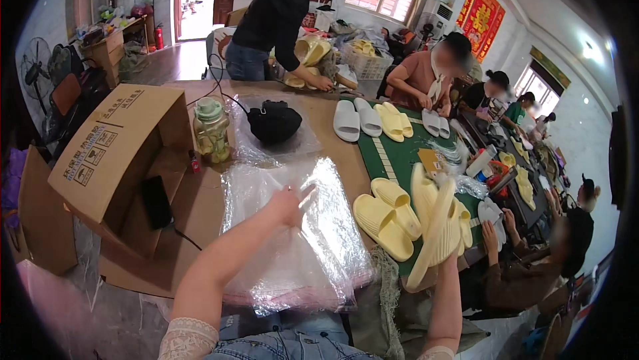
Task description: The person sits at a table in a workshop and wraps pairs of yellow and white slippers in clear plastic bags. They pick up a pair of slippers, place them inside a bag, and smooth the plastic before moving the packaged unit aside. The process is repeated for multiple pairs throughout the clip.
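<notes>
My left hand (286,207) is closed on the top of a pile of clear plastic bags (333,227), with its fingertips pinched at the film. My right hand (451,261) grips a pair of pale yellow slippers (432,223), held upright above the green mat's front part; the slippers hide most of its fingers. Just left of them another yellow pair (386,217) lies on the mat. More yellow shows behind the held pair, partly covered.
An open cardboard box (120,153), a phone (156,201) and a glass jar (212,130) are on the left. A black bundle (274,121) sits behind the bags. White slippers (346,120) and yellow slippers (394,122) line the green mat's (379,157) far end. Co-workers sit and stand around the table.
</notes>
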Action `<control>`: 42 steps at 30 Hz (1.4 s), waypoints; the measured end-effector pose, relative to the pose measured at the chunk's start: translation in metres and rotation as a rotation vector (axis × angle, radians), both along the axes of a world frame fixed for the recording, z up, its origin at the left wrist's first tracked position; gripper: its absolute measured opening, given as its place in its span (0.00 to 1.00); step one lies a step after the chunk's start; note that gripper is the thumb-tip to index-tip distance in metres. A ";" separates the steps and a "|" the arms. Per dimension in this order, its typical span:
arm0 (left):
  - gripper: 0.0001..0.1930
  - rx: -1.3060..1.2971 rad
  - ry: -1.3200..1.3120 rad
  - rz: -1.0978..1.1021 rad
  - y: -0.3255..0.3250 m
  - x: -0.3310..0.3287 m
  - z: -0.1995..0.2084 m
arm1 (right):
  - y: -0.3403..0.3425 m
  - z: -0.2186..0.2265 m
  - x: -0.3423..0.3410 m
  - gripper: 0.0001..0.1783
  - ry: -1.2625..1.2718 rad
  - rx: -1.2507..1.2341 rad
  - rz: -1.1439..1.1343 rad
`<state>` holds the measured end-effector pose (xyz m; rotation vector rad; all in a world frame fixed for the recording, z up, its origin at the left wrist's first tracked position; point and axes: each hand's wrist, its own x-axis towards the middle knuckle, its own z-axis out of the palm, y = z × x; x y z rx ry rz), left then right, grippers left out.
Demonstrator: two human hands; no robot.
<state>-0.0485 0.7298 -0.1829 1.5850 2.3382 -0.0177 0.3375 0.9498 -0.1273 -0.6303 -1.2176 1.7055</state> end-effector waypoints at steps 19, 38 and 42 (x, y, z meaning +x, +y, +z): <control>0.44 0.353 0.009 0.014 -0.108 0.081 -0.034 | -0.147 -0.049 -0.161 0.15 -0.776 0.865 0.086; 0.45 0.639 -0.090 -0.017 -0.128 0.069 -0.069 | -0.167 -0.095 -0.216 0.20 -1.203 1.082 0.150; 0.43 0.749 -0.092 0.001 -0.131 0.071 -0.064 | -0.168 -0.099 -0.216 0.23 -1.178 1.075 0.162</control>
